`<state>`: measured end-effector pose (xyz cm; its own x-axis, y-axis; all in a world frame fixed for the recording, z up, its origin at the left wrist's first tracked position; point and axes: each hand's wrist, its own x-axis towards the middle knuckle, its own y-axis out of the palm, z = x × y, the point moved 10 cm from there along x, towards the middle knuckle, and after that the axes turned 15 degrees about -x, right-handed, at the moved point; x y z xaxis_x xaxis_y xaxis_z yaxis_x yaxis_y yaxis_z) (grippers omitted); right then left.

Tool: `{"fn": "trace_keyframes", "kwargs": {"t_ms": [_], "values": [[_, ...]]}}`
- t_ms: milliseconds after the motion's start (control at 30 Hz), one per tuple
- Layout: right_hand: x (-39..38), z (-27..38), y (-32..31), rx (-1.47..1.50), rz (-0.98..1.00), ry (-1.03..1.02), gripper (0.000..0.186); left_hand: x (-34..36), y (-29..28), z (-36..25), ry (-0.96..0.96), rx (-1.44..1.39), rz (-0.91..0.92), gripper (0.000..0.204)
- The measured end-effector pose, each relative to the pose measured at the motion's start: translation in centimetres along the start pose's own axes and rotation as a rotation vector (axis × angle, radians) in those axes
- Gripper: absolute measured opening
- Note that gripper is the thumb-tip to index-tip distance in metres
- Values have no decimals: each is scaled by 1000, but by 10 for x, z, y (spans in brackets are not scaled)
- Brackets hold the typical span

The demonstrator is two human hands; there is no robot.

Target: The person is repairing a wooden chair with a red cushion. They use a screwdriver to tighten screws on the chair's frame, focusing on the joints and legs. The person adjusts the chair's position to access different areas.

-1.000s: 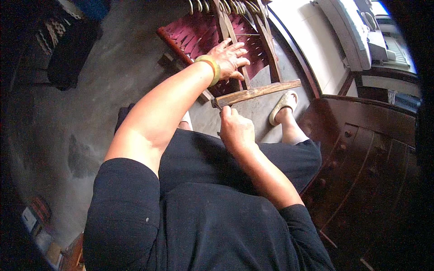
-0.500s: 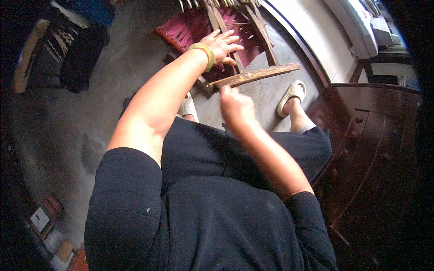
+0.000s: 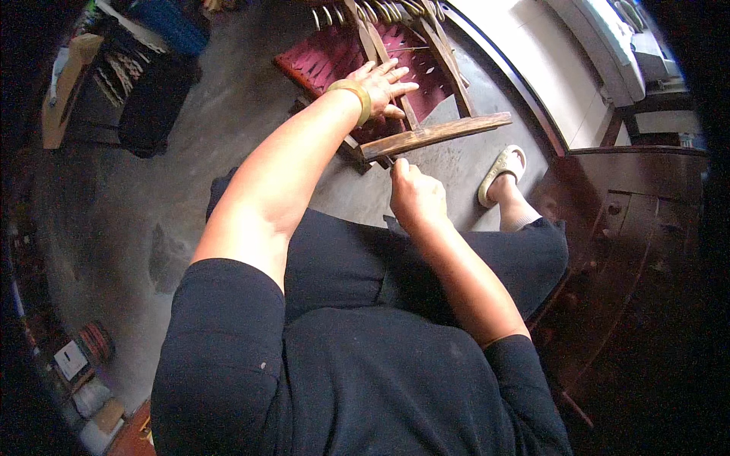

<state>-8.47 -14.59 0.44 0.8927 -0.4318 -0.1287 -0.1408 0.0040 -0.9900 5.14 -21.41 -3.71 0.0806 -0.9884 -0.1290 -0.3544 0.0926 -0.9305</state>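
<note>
A wooden frame (image 3: 437,135) of two long bars joined by a thick crosspiece lies ahead of me, over a slitted red-pink sheet (image 3: 334,61). My left hand (image 3: 382,90), below a yellowish bangle (image 3: 356,93), rests on the frame's left long bar, fingers spread. Just on the near side of the crosspiece's left end, my right hand (image 3: 420,196) is closed in a fist. A small dark piece shows between its thumb side and the wood; I cannot make out what it is. Curved metal hooks (image 3: 372,12) line the frame's far end.
A dark wooden cabinet (image 3: 601,251) stands close on my right. My sandalled foot (image 3: 502,175) is beside the frame. At the far left are a black bag-like thing (image 3: 158,99) and a wooden board (image 3: 72,91). Small boxes (image 3: 72,361) sit at lower left on the grey floor (image 3: 137,266).
The whole view has shifted slightly. My right fist, blurred before, is now sharper and a little farther right and nearer to me. My left hand stays spread on the bar.
</note>
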Motion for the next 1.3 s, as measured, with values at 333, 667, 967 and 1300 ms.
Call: {"fn": "trace_keyframes", "kwargs": {"t_ms": [333, 667, 967, 1300], "values": [[22, -19, -1, -287, -19, 97, 10, -5, -2, -4, -18, -46, -64, 73], [12, 17, -17, -298, -39, -23, 5, -10, 0, -5, -15, -119, -108, 71], [2, 50, 31, -129, 174, -103, 9, -6, -5, -6, -6, -155, -113, 71], [8, -27, 54, 1121, 475, 525, 27, -6, -2, -6, -27, -125, -95, 71]]}}
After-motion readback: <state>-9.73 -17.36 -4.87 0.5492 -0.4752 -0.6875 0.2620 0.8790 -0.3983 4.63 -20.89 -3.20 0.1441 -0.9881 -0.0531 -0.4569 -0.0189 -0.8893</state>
